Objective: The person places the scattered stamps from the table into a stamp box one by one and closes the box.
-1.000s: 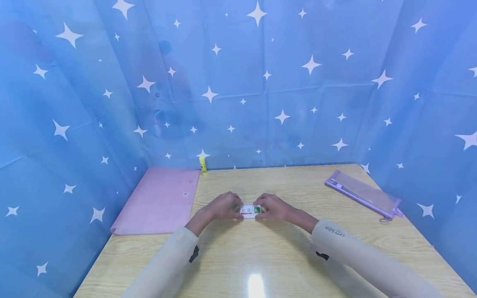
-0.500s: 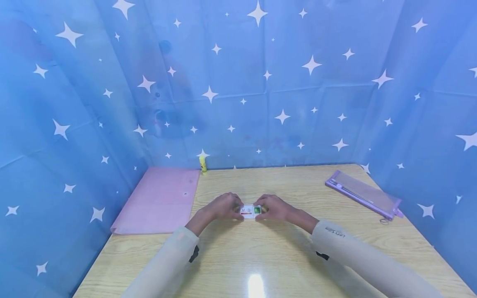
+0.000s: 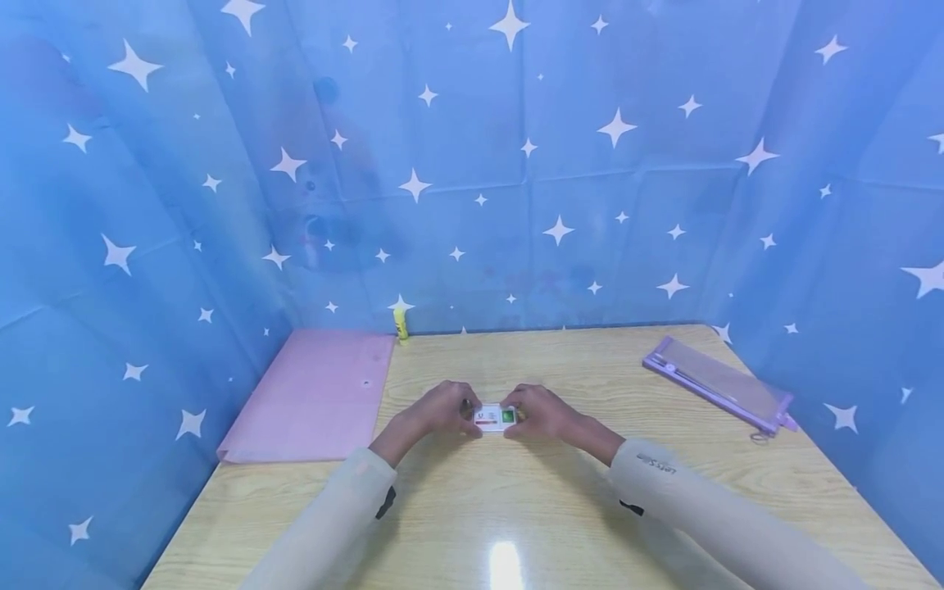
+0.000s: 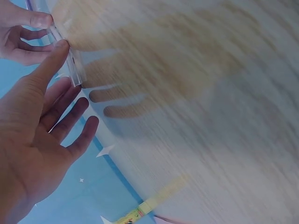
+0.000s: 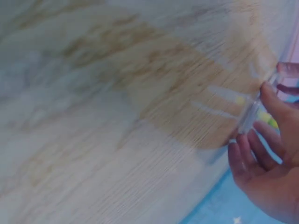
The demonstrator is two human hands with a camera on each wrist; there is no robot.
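A small flat clear plastic case [image 3: 487, 417], with a white label, a red stripe and a green square, is held level at the middle of the table. My left hand [image 3: 442, 407] pinches its left end between thumb and fingers. At the other end, my right hand [image 3: 544, 412] pinches it the same way. From the left wrist, the case [image 4: 74, 65] appears edge-on under the thumb, the lower fingers of my left hand [image 4: 44, 126] spread apart. The right wrist view also shows the case [image 5: 251, 111] edge-on, between thumb and fingers.
On the left lies a pink folder [image 3: 317, 393], with a yellow glue stick [image 3: 401, 326] upright by its far corner. A purple zip pencil case [image 3: 719, 385] lies on the right. Blue star-patterned curtain [image 3: 472, 205] borders the wooden table [image 3: 457, 524].
Both hands keep hold of the case in nearly the same spot. The head view and the right sleeve have shifted very slightly.
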